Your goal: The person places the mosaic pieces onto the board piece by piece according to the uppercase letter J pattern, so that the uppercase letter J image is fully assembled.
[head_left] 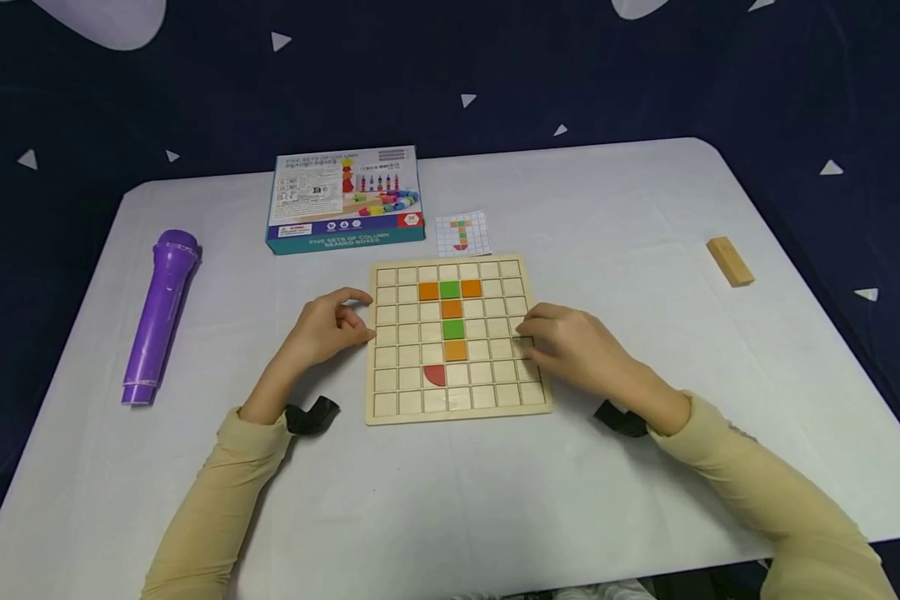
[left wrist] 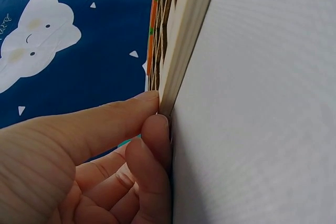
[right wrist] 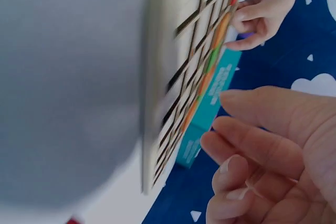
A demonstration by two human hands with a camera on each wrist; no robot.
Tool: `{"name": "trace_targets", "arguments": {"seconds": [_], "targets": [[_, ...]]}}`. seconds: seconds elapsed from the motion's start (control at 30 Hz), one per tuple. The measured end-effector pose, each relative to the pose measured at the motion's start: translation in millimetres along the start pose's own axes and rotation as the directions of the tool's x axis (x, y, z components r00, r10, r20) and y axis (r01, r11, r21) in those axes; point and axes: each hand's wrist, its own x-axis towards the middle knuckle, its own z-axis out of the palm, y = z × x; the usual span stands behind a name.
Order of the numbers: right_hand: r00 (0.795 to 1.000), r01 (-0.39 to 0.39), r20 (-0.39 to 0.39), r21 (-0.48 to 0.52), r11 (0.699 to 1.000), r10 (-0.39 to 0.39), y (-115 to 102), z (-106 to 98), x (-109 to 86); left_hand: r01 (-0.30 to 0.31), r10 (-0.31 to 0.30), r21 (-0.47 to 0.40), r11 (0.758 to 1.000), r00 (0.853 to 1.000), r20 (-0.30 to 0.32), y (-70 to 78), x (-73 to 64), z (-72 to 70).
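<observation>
A square wooden grid board [head_left: 460, 410] lies flat on the table. On it, orange and green square tiles form a T, with the green tile [head_left: 453, 329] in its stem. A red quarter-circle piece [head_left: 435, 376] sits below and left of the stem. My left hand [head_left: 328, 327] touches the board's left edge with thumb and index fingertips; its other fingers curl inward. Over the board's right edge is my right hand [head_left: 570, 346], fingers loosely bent. In the right wrist view, that hand's fingertips [right wrist: 227, 98] hold nothing.
Behind the board lies a small pattern card [head_left: 462, 235] beside a bead-set box [head_left: 345, 200]. A purple microphone-shaped tube [head_left: 161, 317] lies at the left. Far to the right is a small wooden block [head_left: 730, 262]. The white table [head_left: 420, 517] has rounded back corners.
</observation>
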Motion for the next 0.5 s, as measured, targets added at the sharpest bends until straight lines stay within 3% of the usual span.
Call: {"name": "trace_targets", "arguments": {"seconds": [0.5], "targets": [[0.999, -0.011, 0.047, -0.063, 0.998, 0.014, 35, -20, -24.2, 0.006, -0.006, -0.002, 1.0, 1.0, -0.002, 1.0, 0.6, 0.5]]}}
